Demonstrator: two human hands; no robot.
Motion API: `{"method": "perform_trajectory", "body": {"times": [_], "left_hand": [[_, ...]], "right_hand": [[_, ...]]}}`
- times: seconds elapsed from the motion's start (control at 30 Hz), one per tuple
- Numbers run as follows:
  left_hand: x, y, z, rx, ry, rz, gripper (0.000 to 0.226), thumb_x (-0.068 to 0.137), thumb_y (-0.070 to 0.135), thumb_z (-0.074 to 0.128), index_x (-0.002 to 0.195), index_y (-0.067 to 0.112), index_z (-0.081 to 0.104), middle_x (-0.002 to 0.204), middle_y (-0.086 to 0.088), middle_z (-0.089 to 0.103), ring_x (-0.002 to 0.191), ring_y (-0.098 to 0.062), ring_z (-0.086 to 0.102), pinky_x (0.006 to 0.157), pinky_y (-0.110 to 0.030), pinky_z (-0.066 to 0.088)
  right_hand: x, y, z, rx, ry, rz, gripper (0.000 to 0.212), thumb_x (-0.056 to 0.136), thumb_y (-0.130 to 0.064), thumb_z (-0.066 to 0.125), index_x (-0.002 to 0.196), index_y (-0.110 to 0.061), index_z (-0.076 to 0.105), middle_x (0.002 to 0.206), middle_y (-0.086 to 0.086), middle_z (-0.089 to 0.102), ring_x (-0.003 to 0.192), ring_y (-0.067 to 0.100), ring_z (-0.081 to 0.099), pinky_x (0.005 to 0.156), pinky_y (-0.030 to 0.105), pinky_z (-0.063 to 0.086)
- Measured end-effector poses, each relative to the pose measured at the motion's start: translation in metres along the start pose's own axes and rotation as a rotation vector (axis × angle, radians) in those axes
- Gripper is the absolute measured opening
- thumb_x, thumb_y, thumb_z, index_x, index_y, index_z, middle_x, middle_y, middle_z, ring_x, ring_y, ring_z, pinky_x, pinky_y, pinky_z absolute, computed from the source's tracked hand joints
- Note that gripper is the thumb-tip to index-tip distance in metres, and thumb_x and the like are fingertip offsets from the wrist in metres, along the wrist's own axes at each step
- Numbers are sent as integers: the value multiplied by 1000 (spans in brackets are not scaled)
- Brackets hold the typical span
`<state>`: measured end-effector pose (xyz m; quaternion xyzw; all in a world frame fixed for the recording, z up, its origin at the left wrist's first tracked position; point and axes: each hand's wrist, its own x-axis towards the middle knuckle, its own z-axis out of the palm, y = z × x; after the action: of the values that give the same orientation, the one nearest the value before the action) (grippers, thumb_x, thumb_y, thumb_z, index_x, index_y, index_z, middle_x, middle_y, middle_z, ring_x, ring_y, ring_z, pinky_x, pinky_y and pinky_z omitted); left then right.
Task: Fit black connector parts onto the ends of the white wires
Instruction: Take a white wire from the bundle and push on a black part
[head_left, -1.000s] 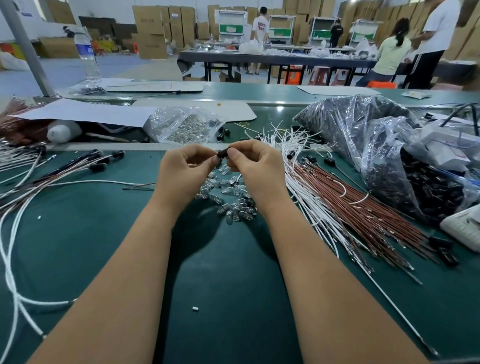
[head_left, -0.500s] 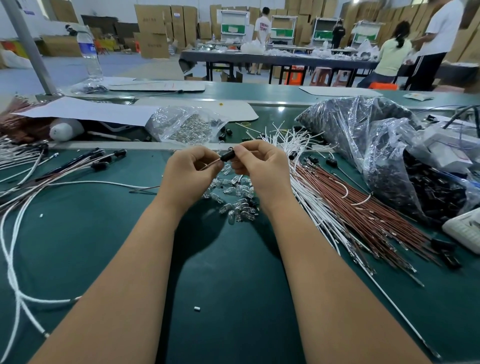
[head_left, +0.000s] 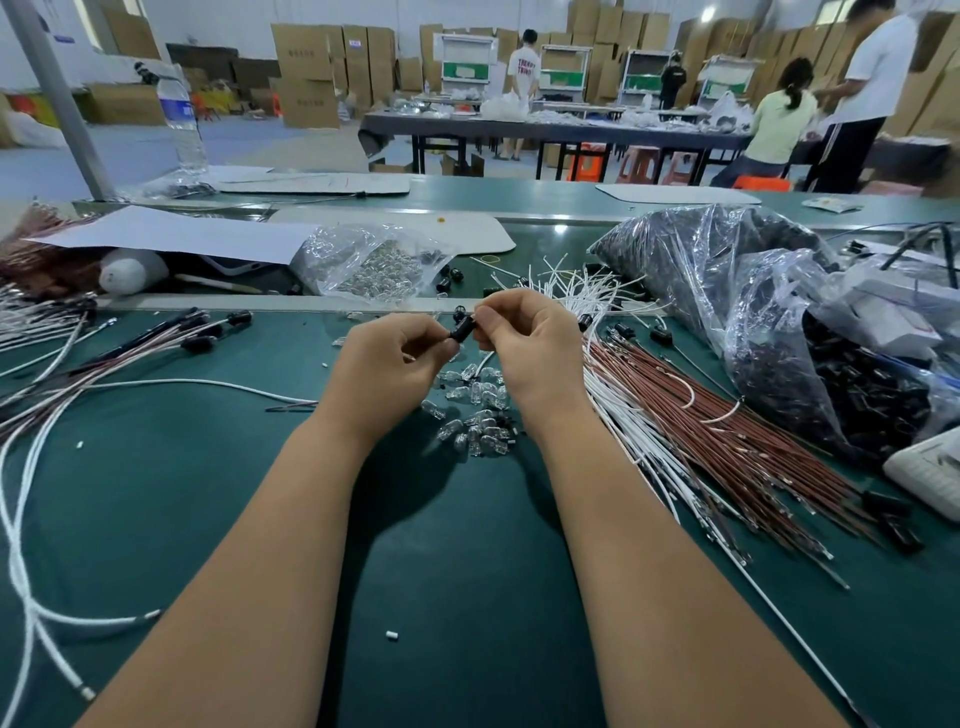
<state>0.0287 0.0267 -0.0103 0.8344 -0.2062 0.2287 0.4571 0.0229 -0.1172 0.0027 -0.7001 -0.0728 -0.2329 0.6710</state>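
1. Left hand (head_left: 387, 364): raised just above the green table (head_left: 467, 571), forearm stretched forward; fingers curled, tips pinching the near end of the black connector (head_left: 461, 328).
2. Right hand (head_left: 530, 343): level with the left and close beside it; thumb and forefinger pinch the far end of the same connector, other fingers curled loosely.
3. Black connector: held between both hands, above a heap of small clear bulbs (head_left: 475, 410). Whether a wire end sits inside it cannot be told.
4. White wires (head_left: 628, 410): loose bundle on the table to the right of the hands, lying beside brown wires (head_left: 727, 436).
5. Left of the table: more white and brown wires with black ends (head_left: 104, 364).
6. Far edge: clear bag of bulbs (head_left: 374, 265); large bag of black parts (head_left: 769, 312) at right.
7. Room: stacked cardboard boxes (head_left: 306, 73), a long work table (head_left: 550, 130), people standing and sitting there.
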Motion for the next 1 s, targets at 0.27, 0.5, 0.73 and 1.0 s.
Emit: {"method": "perform_trajectory", "body": {"times": [0.27,0.5,0.73,1.0], "left_hand": [[-1,1,-3,-187,-27,-88,14,90,8,64,78,5,69,72,-28,60,61,-24,46,58,-38,40],[0,3,0,-234,13,-133,16,92,7,60,78,7,66,71,-16,67,64,-18,56,67,-42,52],[-1,1,2,-159,17,-100,15,91,3,59,81,14,65,65,-4,65,56,-13,56,60,-36,51],[-2,1,4,-121,-20,-116,13,90,10,63,78,13,64,67,-6,68,66,-29,65,69,-43,57]], "right_hand": [[-2,-1,1,97,17,95,20,89,-1,63,79,-18,64,66,-4,63,57,2,58,60,17,50],[-2,1,1,83,33,128,13,89,-2,64,82,-12,65,68,1,66,58,5,61,62,20,52],[-2,-2,1,-21,26,94,19,93,-5,60,77,-17,61,66,0,63,57,6,59,62,24,53],[-4,-1,4,-138,9,72,21,94,-10,58,77,-21,58,70,0,61,66,15,58,70,41,54]]}}
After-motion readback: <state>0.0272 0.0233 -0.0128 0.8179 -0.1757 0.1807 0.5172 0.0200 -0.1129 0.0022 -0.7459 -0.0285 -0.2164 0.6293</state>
